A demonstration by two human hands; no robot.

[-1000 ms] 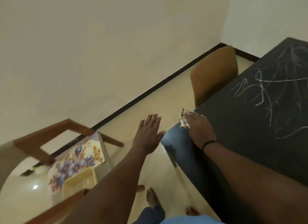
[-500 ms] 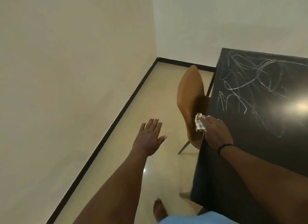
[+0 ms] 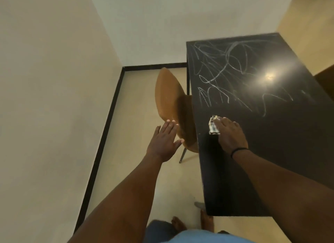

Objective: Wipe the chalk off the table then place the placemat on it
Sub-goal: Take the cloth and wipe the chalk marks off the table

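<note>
Right hand point(image 3: 229, 134) flat on checked cloth point(image 3: 212, 127), pressing it to black worktop point(image 3: 271, 143) near chalk point(image 3: 226, 69). Left hand point(image 3: 163, 143) released, fingers straight, beside chair point(image 3: 169, 101).

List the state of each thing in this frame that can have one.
table: chalk scribbles over its far half, not yet wiped
cloth: folded, pressed on the table under the right hand
right hand: flat on the cloth
left hand: open, fingers straight, holding nothing
chair: upright, tucked against the table's left edge
</note>
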